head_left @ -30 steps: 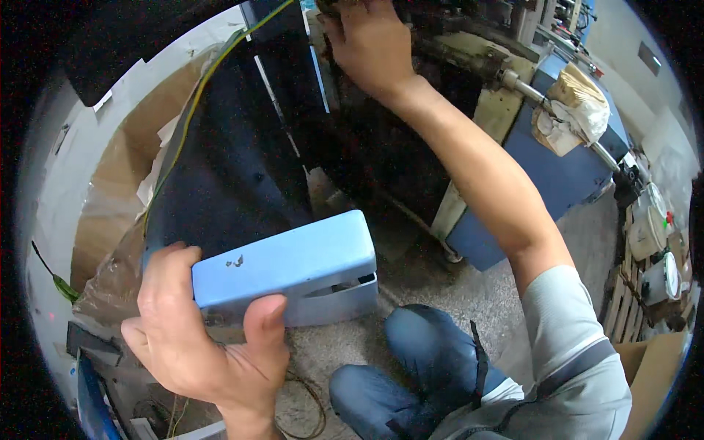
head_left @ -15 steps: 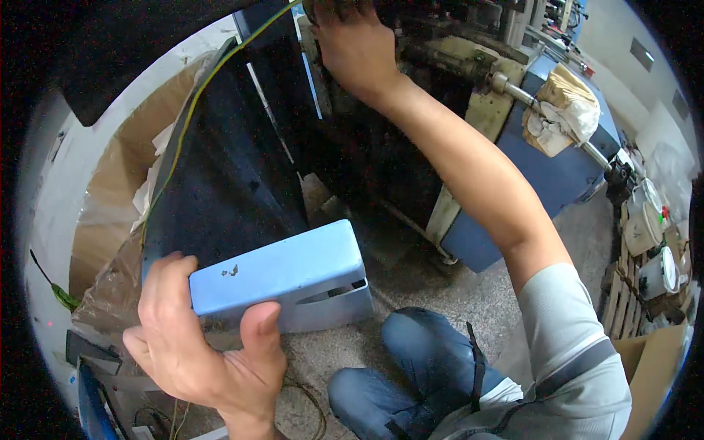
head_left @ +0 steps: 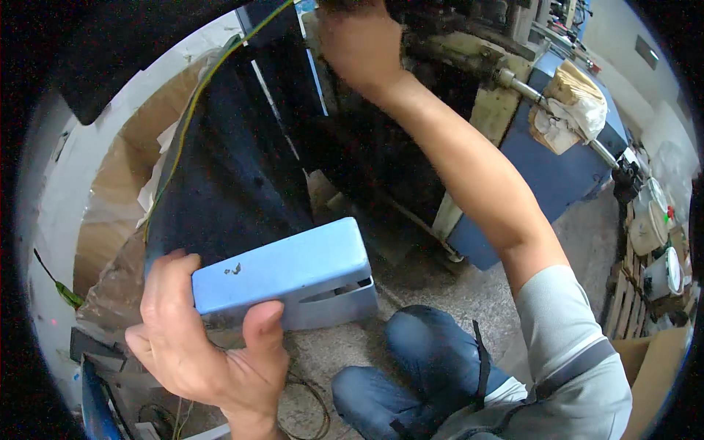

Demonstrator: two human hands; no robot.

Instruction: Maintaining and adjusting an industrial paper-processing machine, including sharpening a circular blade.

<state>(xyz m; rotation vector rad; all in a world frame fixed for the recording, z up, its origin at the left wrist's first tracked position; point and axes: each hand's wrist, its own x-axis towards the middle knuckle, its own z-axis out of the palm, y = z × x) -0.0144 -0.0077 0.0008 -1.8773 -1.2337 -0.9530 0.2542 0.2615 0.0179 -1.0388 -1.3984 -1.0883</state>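
Observation:
My left hand (head_left: pixel 198 337) is closed round the left end of a light blue metal cover (head_left: pixel 286 264), thumb on the near side and fingers over the far edge. Chipped paint marks its top face, and a slit shows in its side near the right corner. My right hand (head_left: pixel 361 51) reaches far forward into the dark inside of a machine (head_left: pixel 440 37). Its fingers are lost in shadow at the upper edge, so what they touch is hidden. Beyond the cover stands a large dark panel (head_left: pixel 220 169).
A yellow-green cable (head_left: pixel 196 99) runs down the panel's left side. At right, a metal shaft (head_left: pixel 524 89) carries wrapped paper (head_left: pixel 568 106) above a blue cabinet (head_left: pixel 506 176). White buckets (head_left: pixel 662 275) stand on a wooden pallet (head_left: pixel 617 297). A cable loop (head_left: pixel 323 411) lies on the floor by my knees.
The view has shifted slightly, so most things sit a little further right. My right hand has moved slightly and its fingers show less. My left hand keeps its hold on the cover.

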